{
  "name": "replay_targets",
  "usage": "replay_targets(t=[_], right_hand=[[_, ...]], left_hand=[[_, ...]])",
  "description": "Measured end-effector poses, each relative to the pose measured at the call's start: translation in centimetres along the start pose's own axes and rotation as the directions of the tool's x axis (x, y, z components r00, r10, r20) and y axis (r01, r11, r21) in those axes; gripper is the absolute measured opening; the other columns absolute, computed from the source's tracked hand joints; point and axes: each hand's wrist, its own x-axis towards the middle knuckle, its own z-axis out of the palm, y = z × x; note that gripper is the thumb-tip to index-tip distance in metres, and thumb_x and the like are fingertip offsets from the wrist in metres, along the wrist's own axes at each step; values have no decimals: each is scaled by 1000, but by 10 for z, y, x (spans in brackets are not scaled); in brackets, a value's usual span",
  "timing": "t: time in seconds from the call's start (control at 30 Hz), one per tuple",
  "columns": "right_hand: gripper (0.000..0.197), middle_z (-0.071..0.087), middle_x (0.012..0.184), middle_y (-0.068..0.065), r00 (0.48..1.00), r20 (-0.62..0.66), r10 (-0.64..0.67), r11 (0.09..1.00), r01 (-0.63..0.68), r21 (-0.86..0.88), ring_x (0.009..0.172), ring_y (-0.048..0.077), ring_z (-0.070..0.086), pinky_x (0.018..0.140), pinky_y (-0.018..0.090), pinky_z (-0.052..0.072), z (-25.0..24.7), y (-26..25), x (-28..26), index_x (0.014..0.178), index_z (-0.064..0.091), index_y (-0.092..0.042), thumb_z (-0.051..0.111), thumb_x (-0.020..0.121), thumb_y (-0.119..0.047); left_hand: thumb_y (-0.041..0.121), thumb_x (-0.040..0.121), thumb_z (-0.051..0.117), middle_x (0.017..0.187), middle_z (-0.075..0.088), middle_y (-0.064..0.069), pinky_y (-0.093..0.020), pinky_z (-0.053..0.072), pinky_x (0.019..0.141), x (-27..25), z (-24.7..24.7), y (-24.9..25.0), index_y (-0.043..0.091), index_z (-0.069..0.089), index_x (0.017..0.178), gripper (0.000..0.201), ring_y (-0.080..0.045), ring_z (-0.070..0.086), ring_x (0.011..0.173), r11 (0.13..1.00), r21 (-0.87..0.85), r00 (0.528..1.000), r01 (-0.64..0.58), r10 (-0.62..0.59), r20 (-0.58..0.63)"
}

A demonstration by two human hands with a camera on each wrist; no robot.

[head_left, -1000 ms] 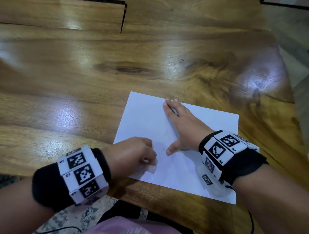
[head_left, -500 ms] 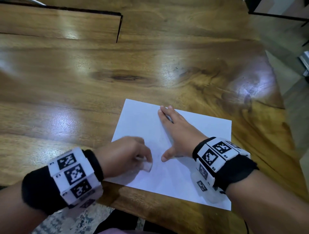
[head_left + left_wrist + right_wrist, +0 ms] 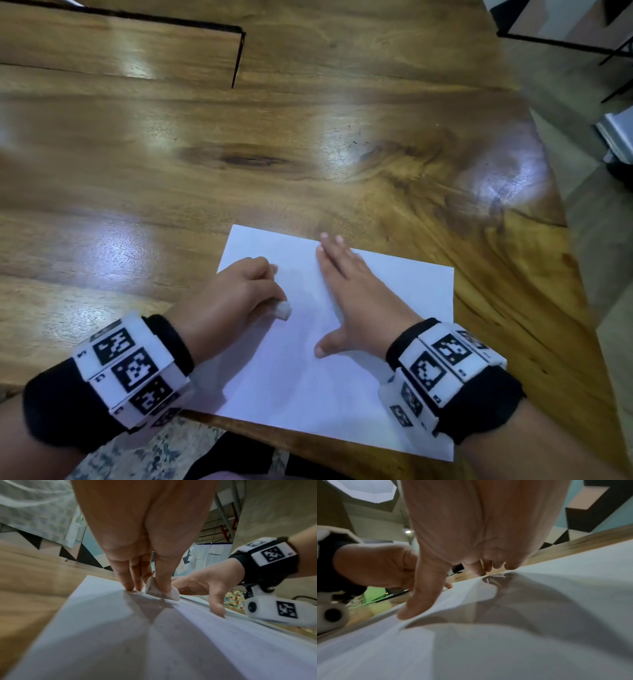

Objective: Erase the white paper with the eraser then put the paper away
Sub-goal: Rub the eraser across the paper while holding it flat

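A white sheet of paper [image 3: 308,377] lies on the wooden table [image 3: 239,154] near its front edge. My left hand [image 3: 239,298] pinches a small white eraser [image 3: 283,310] and holds it down on the left part of the sheet. The left wrist view shows the eraser [image 3: 161,592] between thumb and fingers, touching the paper [image 3: 154,649]. My right hand [image 3: 356,298] lies flat on the sheet with straight fingers and the thumb spread out. From the right wrist, its thumb [image 3: 423,601] presses the paper [image 3: 505,649], with the left hand [image 3: 376,566] beyond.
The table's right edge [image 3: 561,240] runs close to the paper, with floor beyond it. A dark slot [image 3: 236,58] cuts the tabletop at the far left. The sheet's near corner overhangs the front edge.
My left hand has moved the eraser away from me, up the sheet. The right hand stays flat on the paper.
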Motion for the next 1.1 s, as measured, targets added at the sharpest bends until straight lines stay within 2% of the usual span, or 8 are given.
replay_targets(t=[0.17, 0.3, 0.4, 0.47, 0.6, 0.77, 0.97, 1.1], right_hand=[[128, -33, 151, -7, 997, 23, 77, 996, -78, 38, 130, -3, -30, 108, 15, -14, -7, 22, -13, 147, -18, -14, 78, 69, -45], [128, -36, 149, -11, 997, 8, 78, 995, -78, 67, 131, -2, -32, 109, 16, -14, -2, 20, -18, 147, -21, -16, 76, 70, -49], [126, -35, 150, -8, 996, -49, 80, 997, -79, 18, 133, 1, -32, 112, 21, -14, 1, 16, -17, 147, -19, -17, 72, 71, -56], [121, -33, 151, -7, 997, -70, 46, 999, -47, -12, 137, 5, -30, 113, 23, -15, 1, 13, -13, 148, -17, -19, 69, 72, -58], [116, -26, 154, -10, 999, -54, 2, 999, -4, -49, 141, 8, -24, 113, 24, -14, 5, 11, -5, 148, -16, -22, 66, 75, -59], [116, -23, 155, -12, 998, -58, 10, 999, -13, -48, 141, 9, -23, 116, 27, -11, 6, 11, -5, 149, -15, -22, 67, 74, -58], [117, -24, 155, -11, 998, -60, 6, 999, -8, -40, 141, 9, -24, 116, 28, -12, 6, 12, -4, 148, -16, -22, 67, 74, -58], [117, -24, 155, -10, 998, -56, 8, 999, -11, -42, 141, 10, -24, 116, 28, -11, 7, 12, -3, 149, -15, -21, 67, 74, -57]], left_hand=[[18, 80, 55, 76, 50, 2, -23, 47, 92, -5, 3, -6, 9, 68, 89, 18, -7, 53, 97, 994, -70, 995, 84, -87, -42], [-3, 87, 44, 82, 51, -11, -8, 48, 53, 2, -3, 1, -16, 45, 109, 25, -10, 53, 65, 973, -139, 981, 185, -175, 84], [-3, 89, 42, 88, 49, -18, -12, 46, 50, 4, -4, 5, -19, 42, 108, 25, -18, 49, 66, 948, -215, 971, 236, -226, 72], [5, 88, 48, 86, 50, -16, -15, 47, 56, 5, -3, 6, -13, 52, 103, 24, -21, 54, 72, 976, -135, 984, 170, -177, -36], [40, 76, 54, 80, 59, -8, -27, 41, 67, 16, -12, 10, 13, 71, 86, 33, -25, 58, 79, 985, 139, 995, 100, -98, -19], [31, 80, 65, 89, 59, -4, -23, 27, 63, 56, -16, 17, 19, 65, 104, 27, -21, 56, 83, 970, 157, 981, 187, -174, -88], [17, 78, 66, 84, 56, -5, -26, 35, 68, 78, -15, 16, 13, 68, 96, 19, -21, 52, 78, 973, 143, 978, 179, -160, -133], [25, 75, 68, 74, 59, -7, -12, 29, 53, 48, -7, 12, 13, 71, 78, 12, -19, 49, 67, 991, 123, 999, 46, -46, -2]])
